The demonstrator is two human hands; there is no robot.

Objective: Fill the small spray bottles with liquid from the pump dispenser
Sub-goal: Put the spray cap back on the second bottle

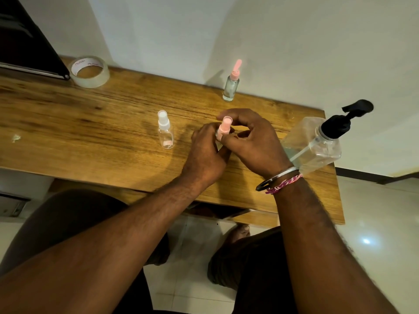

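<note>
Near the middle of the table (95,123), both hands (205,155) (254,143) grip the pink-capped spray bottle (224,128), and a twisting slip could tip it, probably spilling liquid near the pump dispenser (317,143).

Both hands meet over the worktop (90,114), the left hand (205,152) gripping a small bottle whose pink sprayer top (224,126) the right hand (251,143) pinches, beside the pump dispenser (317,143).
</note>
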